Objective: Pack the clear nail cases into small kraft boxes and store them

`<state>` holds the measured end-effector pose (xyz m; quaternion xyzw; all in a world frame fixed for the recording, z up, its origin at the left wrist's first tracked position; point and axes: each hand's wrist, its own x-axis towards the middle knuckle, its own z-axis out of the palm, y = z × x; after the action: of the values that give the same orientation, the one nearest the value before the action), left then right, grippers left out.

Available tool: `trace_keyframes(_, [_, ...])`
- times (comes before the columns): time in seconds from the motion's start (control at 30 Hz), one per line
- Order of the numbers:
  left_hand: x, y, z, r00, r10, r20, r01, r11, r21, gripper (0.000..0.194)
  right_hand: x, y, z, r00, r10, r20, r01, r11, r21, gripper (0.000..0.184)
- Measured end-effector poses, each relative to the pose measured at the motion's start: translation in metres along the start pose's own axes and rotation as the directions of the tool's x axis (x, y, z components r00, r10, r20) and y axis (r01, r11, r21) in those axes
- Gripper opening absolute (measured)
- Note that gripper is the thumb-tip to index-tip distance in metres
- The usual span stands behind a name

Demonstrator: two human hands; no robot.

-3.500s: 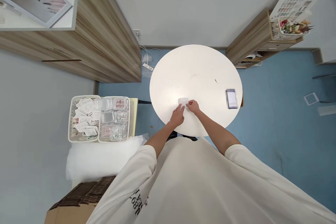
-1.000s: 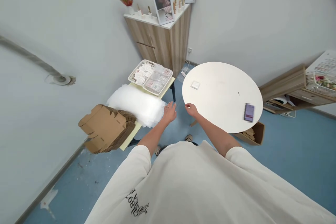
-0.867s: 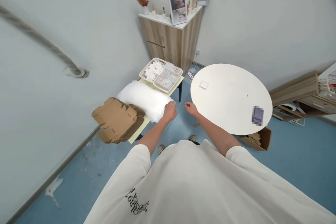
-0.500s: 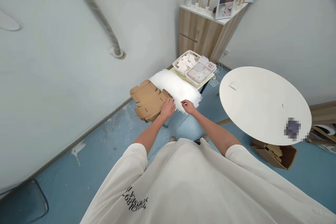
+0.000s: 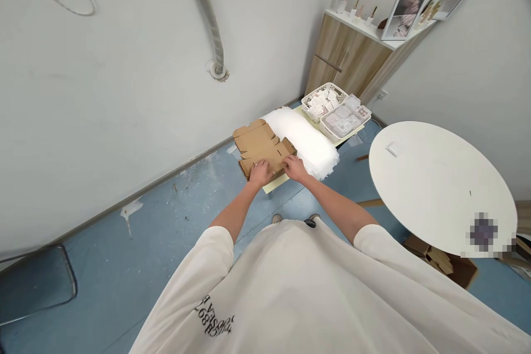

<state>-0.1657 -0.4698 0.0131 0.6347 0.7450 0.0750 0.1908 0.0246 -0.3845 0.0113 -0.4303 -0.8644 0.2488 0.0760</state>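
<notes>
One stack of flattened cardboard boxes [image 5: 259, 144], its sheets too closely layered to count, lies at the near left end of a low, pale yellow surface [image 5: 276, 184]. Two hands touch its near side: the left hand [image 5: 261, 172] toward the left, fingers spread over the edge, and the right hand [image 5: 294, 168] at the right corner, fingers curled. I cannot tell whether either is clamped on the cardboard; the two are apart from each other. Just beside the stack sits one pile of white sheets [image 5: 309, 141]. Beyond it stand two white baskets [image 5: 305, 104], one holding many white packets [image 5: 323, 102], the other several clear cases [image 5: 342, 120]. Well to the right, one round white surface [image 5: 435, 188] carries one small white square [image 5: 391, 149] and one pixelated dark item [image 5: 483, 231]. One open carton [image 5: 464, 272] is partly beneath it.
</notes>
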Motion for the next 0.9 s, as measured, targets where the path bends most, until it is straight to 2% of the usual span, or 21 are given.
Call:
trace_keyframes(0.13, [0.002,-0.003,-0.002,0.999,0.039,0.002,-0.039,0.999,0.009,0.034,0.004,0.001,0.003,1.0,0.008,0.029,-0.008,0.999,-0.032,0.032])
trace_keyframes(0.3, [0.003,-0.005,-0.003,1.0,0.017,-0.004,-0.017,1.0,0.003,0.039,0.006,0.002,0.003,0.999,0.006,0.043,-0.002,0.996,-0.09,0.034])
trace_keyframes(0.47, [-0.004,-0.007,-0.006,0.999,-0.031,-0.013,0.031,0.999,0.036,0.06,0.006,0.002,0.001,0.999,0.015,0.039,-0.009,0.988,-0.156,0.038])
trace_keyframes(0.6, [-0.008,-0.007,-0.009,0.998,-0.05,0.037,0.048,0.997,0.064,0.079,0.007,0.001,0.002,0.999,0.006,0.041,0.002,0.983,-0.183,0.039])
trace_keyframes(0.7, [-0.008,-0.007,-0.009,0.995,-0.061,0.082,0.056,0.997,0.061,0.085,0.009,0.0,0.001,0.999,0.016,0.05,-0.006,0.979,-0.202,0.039])
trace_keyframes(0.9, [-0.005,-0.015,-0.005,0.994,-0.061,0.093,0.062,0.998,-0.006,0.09,0.013,-0.005,-0.003,0.997,0.048,0.063,-0.034,0.977,-0.212,0.036])
